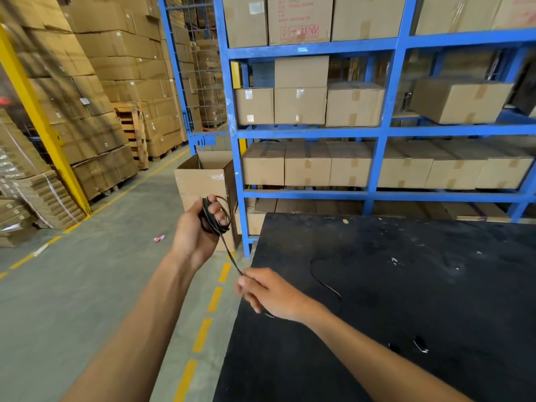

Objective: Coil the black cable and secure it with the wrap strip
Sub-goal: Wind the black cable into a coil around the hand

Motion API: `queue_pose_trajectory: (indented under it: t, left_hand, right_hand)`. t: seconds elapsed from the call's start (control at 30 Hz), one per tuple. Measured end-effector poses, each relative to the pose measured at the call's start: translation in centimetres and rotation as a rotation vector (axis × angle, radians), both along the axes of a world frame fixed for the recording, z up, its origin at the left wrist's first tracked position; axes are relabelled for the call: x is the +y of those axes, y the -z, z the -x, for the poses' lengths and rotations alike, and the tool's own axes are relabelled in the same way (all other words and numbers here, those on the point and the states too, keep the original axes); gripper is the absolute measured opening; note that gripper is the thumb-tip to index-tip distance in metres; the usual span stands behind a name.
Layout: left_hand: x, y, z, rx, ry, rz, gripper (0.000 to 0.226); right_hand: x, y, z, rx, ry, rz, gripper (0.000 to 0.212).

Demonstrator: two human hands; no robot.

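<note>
My left hand (194, 227) is raised over the floor to the left of the table and grips several loops of the black cable (215, 216). From the coil a taut strand runs down and right to my right hand (268, 293), which pinches it at the table's left edge. The cable's loose tail (324, 282) curves across the black table top (406, 285) behind my right hand. A small black strip-like piece (420, 343) lies on the table near my right forearm; I cannot tell whether it is the wrap strip.
A blue steel rack (380, 132) filled with cardboard boxes stands behind the table. An open cardboard box (203, 178) sits on the floor by the rack's corner. Stacked cartons and a yellow post (40, 123) line the left side. Yellow dashed lines mark the concrete floor.
</note>
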State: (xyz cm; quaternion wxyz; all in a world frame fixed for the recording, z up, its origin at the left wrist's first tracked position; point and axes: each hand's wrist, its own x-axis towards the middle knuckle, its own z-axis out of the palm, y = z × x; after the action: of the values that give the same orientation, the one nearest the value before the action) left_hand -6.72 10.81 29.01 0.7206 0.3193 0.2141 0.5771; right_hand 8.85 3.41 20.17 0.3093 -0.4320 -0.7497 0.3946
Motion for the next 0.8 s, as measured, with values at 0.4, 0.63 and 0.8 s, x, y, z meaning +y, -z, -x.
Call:
queue_pose_trajectory:
  t: [0.4, 0.63, 0.8]
  left_hand:
    - [-3.5, 2.8, 1.7, 1.043, 0.523, -0.135, 0.042]
    - [-2.6, 6.4, -1.1, 1.035, -0.007, -0.32, 0.045]
    - [-1.0, 4.4, -2.1, 0.486, -0.109, -0.129, 0.043]
  right_hand:
    - [3.8, -2.8, -7.9, -0.079, 0.176, 0.24, 0.037]
    - [1.6, -7.8, -3.6, 0.115, 0.045, 0.129, 0.035]
    - [-1.3, -4.5, -0.1, 0.05, 0.007, 0.035, 0.032]
